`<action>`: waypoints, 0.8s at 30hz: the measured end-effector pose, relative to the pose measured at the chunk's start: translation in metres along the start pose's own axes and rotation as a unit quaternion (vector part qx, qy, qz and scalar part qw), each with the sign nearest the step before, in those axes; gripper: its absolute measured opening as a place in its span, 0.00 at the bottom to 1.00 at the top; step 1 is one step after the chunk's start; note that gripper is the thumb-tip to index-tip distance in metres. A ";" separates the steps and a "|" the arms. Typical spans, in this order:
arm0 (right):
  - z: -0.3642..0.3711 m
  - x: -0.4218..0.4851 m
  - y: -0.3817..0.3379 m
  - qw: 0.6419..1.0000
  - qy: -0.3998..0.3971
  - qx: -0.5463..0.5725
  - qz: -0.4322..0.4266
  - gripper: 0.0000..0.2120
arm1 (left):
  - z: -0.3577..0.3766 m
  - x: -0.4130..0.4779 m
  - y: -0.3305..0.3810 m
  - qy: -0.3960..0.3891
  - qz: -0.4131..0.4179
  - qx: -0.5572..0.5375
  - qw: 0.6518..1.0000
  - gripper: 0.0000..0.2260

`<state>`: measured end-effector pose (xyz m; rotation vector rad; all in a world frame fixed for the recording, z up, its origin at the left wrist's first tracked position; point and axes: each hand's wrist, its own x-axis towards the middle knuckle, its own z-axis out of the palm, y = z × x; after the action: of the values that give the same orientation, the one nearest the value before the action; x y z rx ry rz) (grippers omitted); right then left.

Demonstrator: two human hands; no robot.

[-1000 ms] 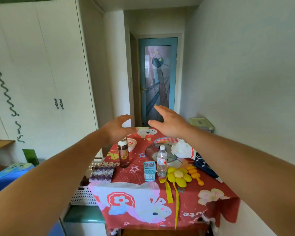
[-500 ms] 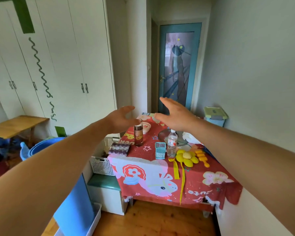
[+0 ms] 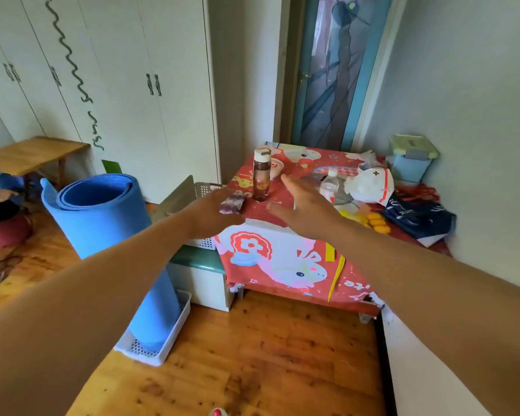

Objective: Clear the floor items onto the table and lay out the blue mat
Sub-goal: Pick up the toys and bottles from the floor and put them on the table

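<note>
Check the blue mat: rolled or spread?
Rolled. The blue mat stands on end as a tube, with spiral layers visible at its top and its lower end in a white perforated basket.

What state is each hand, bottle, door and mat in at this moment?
Blue foam mat: rolled up, standing upright in white perforated basket.
Brown bottle with white cap: upright on red-clothed table, capped.
Clear plastic water bottle: upright, capped.
Left hand: open, gripping nothing.
Right hand: open, gripping nothing.
White wardrobe doors: closed.
</note>
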<state>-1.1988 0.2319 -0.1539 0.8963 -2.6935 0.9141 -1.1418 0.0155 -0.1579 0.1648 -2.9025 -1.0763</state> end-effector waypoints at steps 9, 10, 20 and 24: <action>0.171 -0.048 0.093 0.991 -0.118 -0.026 0.061 0.39 | 0.141 -0.005 -0.159 -0.072 -0.104 0.008 0.992 0.35; 0.192 -0.057 0.103 0.989 -0.128 -0.017 0.069 0.40 | 0.162 -0.007 -0.179 -0.083 -0.111 0.013 0.990 0.36; 0.412 -0.153 0.225 0.965 -0.226 -0.018 0.135 0.41 | 0.371 -0.031 -0.369 -0.167 -0.158 0.024 0.973 0.38; 0.498 -0.195 0.262 0.952 -0.262 -0.038 0.157 0.41 | 0.439 -0.053 -0.436 -0.181 -0.169 0.013 0.969 0.38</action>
<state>-1.1750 0.1959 -0.7476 0.7952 -3.3771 0.6876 -1.0855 -0.0225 -0.7748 0.5361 -3.3001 -1.2295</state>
